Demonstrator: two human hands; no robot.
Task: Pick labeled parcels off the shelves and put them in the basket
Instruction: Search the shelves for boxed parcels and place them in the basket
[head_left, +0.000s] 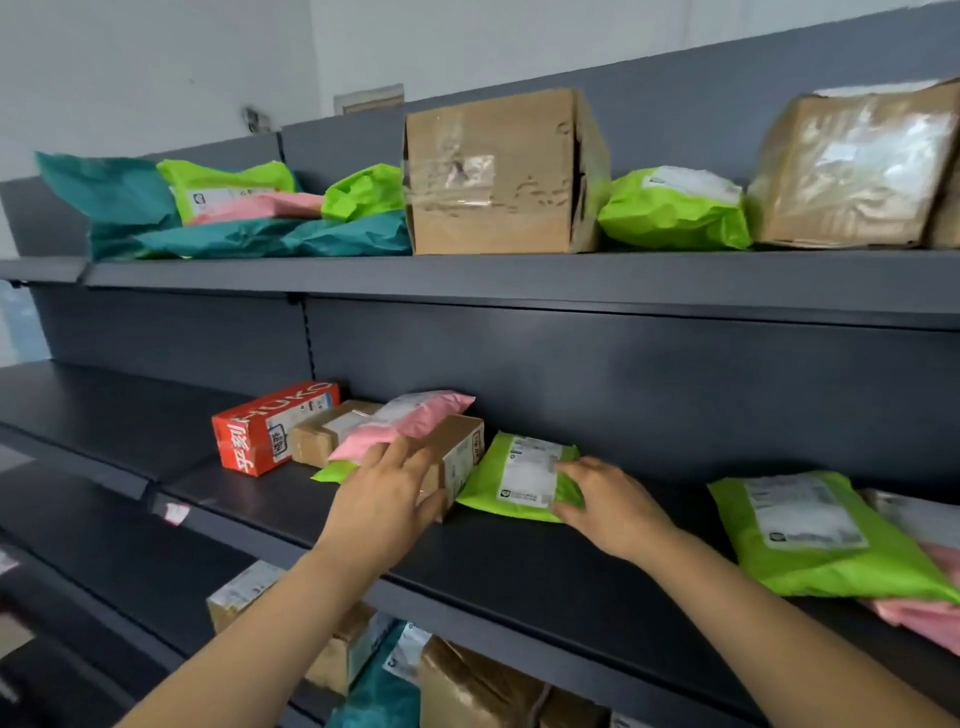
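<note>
Both my hands reach onto the middle dark shelf (519, 561). My left hand (387, 499) grips a small brown cardboard box (460, 457), fingers over its top and thumb at its front end. A pink mailer (410, 418) lies across that box. My right hand (605, 501) pinches the near right corner of a small green labeled mailer (519, 475), which leans against the box. No basket is in view.
On the same shelf are a red carton (270, 428), another brown box (324, 434), and at right a large green mailer (815, 535) over pink ones. The top shelf holds teal, green and pink mailers, a big cardboard box (498, 174) and a taped parcel (852, 166). More parcels sit below.
</note>
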